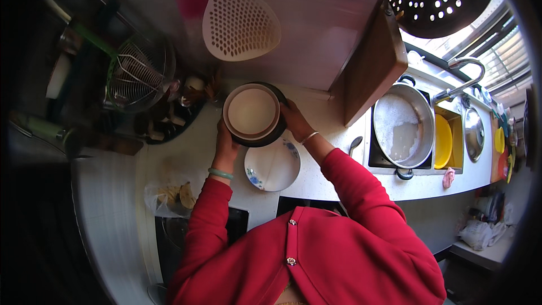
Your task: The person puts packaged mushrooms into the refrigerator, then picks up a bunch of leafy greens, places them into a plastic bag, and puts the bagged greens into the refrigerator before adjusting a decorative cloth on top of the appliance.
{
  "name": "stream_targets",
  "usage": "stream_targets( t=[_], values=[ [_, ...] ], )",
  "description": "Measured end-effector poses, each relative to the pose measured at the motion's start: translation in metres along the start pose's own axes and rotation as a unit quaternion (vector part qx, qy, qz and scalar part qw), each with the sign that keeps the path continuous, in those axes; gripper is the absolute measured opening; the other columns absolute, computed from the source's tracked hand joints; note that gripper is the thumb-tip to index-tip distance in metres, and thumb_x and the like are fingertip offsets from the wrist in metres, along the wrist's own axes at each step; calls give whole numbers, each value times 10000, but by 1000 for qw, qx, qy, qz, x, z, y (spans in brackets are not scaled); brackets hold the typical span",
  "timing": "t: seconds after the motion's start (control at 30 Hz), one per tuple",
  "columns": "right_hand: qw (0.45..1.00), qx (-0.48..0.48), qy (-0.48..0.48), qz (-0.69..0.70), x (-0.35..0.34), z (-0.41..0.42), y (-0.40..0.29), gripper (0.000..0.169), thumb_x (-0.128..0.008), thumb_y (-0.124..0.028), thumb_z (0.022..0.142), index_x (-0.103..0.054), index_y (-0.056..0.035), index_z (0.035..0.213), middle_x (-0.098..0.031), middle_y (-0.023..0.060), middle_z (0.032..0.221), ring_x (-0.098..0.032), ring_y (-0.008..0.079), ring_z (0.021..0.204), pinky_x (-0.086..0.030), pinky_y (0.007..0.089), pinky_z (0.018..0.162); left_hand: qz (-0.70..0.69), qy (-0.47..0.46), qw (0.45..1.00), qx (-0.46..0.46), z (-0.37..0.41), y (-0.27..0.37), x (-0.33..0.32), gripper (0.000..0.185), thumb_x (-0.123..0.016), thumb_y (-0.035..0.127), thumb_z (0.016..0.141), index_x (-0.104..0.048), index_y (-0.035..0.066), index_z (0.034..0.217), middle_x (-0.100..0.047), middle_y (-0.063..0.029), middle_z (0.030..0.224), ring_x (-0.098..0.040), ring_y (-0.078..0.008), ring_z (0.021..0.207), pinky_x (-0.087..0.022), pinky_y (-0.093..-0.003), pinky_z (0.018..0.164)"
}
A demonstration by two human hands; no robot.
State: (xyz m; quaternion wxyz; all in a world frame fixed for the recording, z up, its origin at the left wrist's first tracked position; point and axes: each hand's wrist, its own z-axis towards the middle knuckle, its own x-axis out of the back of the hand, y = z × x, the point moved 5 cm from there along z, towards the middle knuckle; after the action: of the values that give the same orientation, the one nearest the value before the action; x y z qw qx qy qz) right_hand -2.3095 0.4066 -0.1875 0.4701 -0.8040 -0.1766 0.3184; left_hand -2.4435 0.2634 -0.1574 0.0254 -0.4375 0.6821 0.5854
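Note:
Between my two hands is a stack of nested bowls, with pale bowls [252,110] sitting inside a larger dark bowl [277,133]. My left hand [227,142] grips the dark rim from the lower left. On the right side, my right hand [295,122] has its thumb against the rim; the fingers underneath are hidden. A white plate [273,167] with blue floral decoration lies on the counter just in front of me, partly overlapped by the stack. I cannot tell whether the stack rests on the counter or is lifted.
A white perforated skimmer [241,21] hangs above the stack. At left stand wire strainers [137,72] and a plastic bag [169,199]. To the right are a wooden board [374,63], a spoon [355,144], a large metal pot [402,127] of sudsy water, and a faucet [461,80].

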Motion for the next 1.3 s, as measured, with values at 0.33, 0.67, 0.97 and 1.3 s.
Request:
stream_targets(
  t=[0.33, 0.67, 0.97, 1.3],
  values=[
    [999, -31, 16, -42, 19, -107, 3, 515, -462, -270, 909, -336, 55, 1287, -468, 164, 1224, -459, 210, 1100, -362, 276, 935, -32, 102, 993, 43, -99, -50, 5, 536, -352, 520, 915, -349, 159, 1312, -423, -12, 1296, -421, -168, 1190, -407, -333, 943],
    [997, -32, -17, -68, 38, -132, 45, 624, -484, -293, 900, -248, 97, 1325, -402, 239, 1299, -381, 254, 1220, -306, 299, 1008, -32, 104, 993, 46, -126, -103, 28, 540, -285, 490, 940, -341, 124, 1333, -390, -58, 1345, -386, -230, 1229, -370, -424, 987],
    [969, 12, -30, -246, 53, -121, 51, 625, -476, -361, 901, -306, 87, 1302, -433, 258, 1270, -488, 306, 1123, -387, 330, 946, 57, 155, 982, 91, -143, -108, 55, 594, -353, 545, 900, -312, 161, 1351, -393, -45, 1334, -401, -224, 1208, -367, -417, 974],
    [979, -199, -47, -8, 39, -143, 73, 669, -381, -528, 890, -255, -53, 1345, -398, 156, 1309, -414, 279, 1200, -426, 495, 897, -72, 95, 971, 205, -155, -150, 43, 686, -365, 625, 812, -366, 150, 1307, -356, -97, 1338, -383, -371, 1160, -314, -569, 952]
  ],
)
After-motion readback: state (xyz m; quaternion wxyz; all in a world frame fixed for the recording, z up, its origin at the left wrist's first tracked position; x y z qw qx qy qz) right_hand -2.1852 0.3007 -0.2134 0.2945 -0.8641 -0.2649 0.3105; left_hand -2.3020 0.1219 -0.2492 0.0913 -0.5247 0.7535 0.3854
